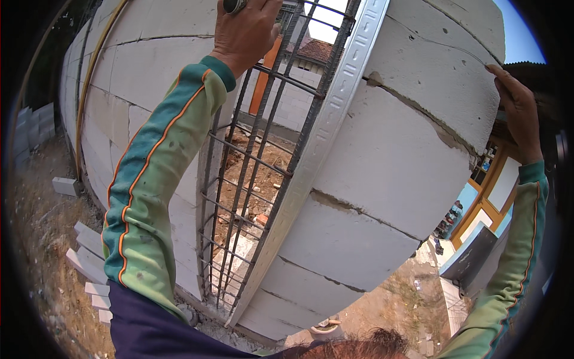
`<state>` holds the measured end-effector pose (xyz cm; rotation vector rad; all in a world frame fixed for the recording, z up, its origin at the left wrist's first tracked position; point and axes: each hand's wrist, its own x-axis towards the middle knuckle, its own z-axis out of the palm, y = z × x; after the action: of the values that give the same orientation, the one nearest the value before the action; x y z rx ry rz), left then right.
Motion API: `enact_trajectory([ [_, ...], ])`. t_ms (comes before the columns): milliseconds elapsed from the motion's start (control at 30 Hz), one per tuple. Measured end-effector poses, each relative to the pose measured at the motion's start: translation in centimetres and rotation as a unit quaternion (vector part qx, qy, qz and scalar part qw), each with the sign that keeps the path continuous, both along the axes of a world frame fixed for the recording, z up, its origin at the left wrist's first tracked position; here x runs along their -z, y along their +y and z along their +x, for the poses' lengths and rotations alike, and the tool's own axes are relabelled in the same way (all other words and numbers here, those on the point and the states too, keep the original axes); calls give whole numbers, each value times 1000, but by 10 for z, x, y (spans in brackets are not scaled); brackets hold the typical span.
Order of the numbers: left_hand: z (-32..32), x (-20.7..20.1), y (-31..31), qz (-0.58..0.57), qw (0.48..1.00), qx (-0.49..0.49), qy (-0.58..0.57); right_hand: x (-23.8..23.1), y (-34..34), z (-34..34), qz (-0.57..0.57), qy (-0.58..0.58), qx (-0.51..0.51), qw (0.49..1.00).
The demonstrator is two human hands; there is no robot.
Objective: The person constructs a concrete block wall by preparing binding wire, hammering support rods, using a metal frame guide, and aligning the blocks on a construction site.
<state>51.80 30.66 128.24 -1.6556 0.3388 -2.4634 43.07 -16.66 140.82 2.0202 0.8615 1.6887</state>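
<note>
My right hand point(517, 110) is raised at the far right, beside the edge of a light grey block wall point(388, 155). Its thumb and fingertips pinch the end of a thin wire point(460, 51) that runs across the wall's upper blocks. At the top edge, my left hand point(248, 33) is lifted by the steel rebar cage point(257, 131); most of its fingers are cut off by the frame. A dark round thing point(233, 5) with a pale rim shows at that hand, only partly in view. A pressed metal strip point(335, 113) stands between cage and wall.
Another block wall point(161, 72) rises left of the cage, with a bamboo-like pole point(84, 96) against it. Loose blocks point(89, 245) lie on the dirt at lower left. A bucket-like container point(326, 330) stands by the wall's foot. An orange-framed door point(493, 191) is at right.
</note>
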Motion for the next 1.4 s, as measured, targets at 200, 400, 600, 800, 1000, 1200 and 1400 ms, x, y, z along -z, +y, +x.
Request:
enact_trajectory([
  [200, 17, -26, 2, -62, 993, 15, 97, 12, -1, 3, 0, 52, 27, 998],
  [400, 19, -72, 22, -35, 974, 46, 218, 6, -13, 9, -13, 55, 17, 998],
  [600, 33, -84, 20, -20, 978, -19, 204, 7, -16, 13, -9, 64, 42, 997],
  [800, 7, -55, -4, -38, 989, -107, 100, 9, -18, 20, -5, 82, 19, 996],
  [1000, 15, -54, 16, 7, 990, -67, 121, 10, -20, 23, -31, 64, -10, 997],
  [1200, 12, -38, 16, -27, 993, 34, 111, 9, -21, 20, -10, 92, 29, 995],
  [1400, 8, -21, 24, 74, 994, 58, 54, 5, -23, 19, -32, 75, 32, 996],
])
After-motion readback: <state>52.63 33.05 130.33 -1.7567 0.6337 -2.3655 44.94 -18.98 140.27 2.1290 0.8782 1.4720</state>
